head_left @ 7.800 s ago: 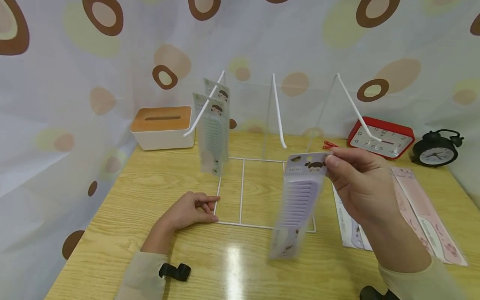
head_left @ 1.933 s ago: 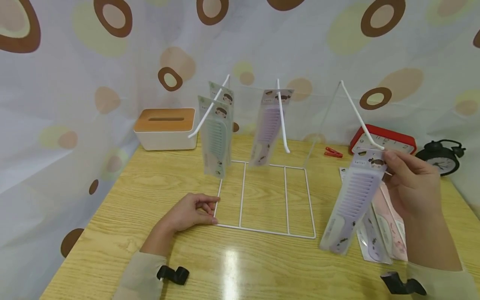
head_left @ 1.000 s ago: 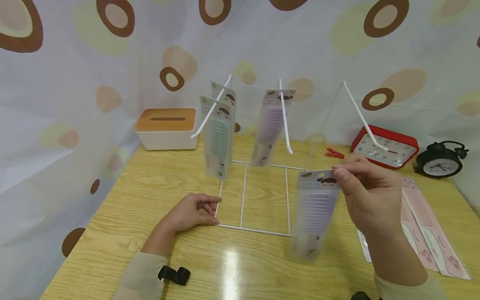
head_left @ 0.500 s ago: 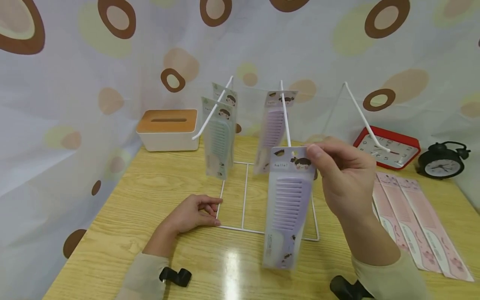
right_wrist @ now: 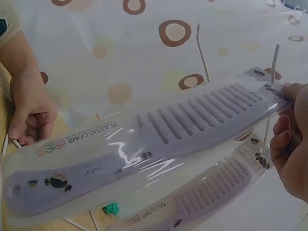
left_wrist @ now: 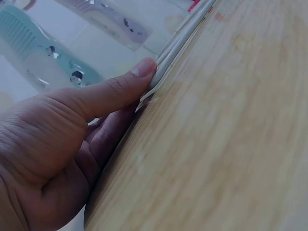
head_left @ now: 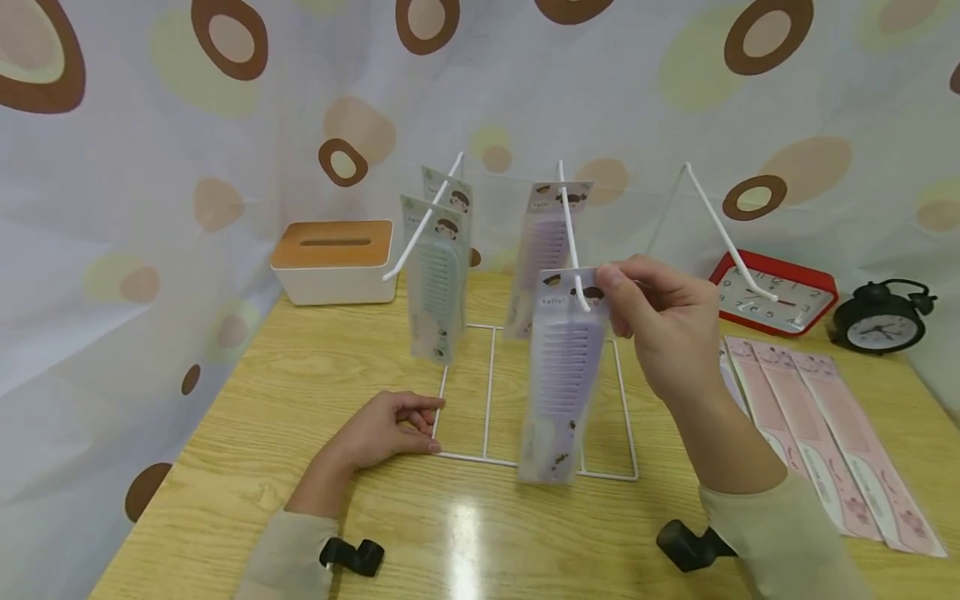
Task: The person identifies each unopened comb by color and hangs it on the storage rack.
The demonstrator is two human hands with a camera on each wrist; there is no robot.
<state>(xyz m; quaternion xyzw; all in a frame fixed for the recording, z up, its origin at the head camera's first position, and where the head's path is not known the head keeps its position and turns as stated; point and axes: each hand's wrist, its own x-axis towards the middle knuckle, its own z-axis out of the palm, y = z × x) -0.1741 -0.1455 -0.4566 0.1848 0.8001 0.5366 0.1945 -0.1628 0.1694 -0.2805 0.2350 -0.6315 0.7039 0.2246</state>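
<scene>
My right hand [head_left: 663, 333] pinches the packaged lilac plastic comb [head_left: 562, 375] at the tip of the white wire rack's [head_left: 536, 392] middle hook [head_left: 570, 242]. Left hand [head_left: 378, 429] fingers rest straight, pressing the rack's base. Next, I judge, threading the hole onto the hook.

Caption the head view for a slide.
Right hand threads a packaged purple comb onto the middle hook while the left hand steadies the white wire rack.
</scene>
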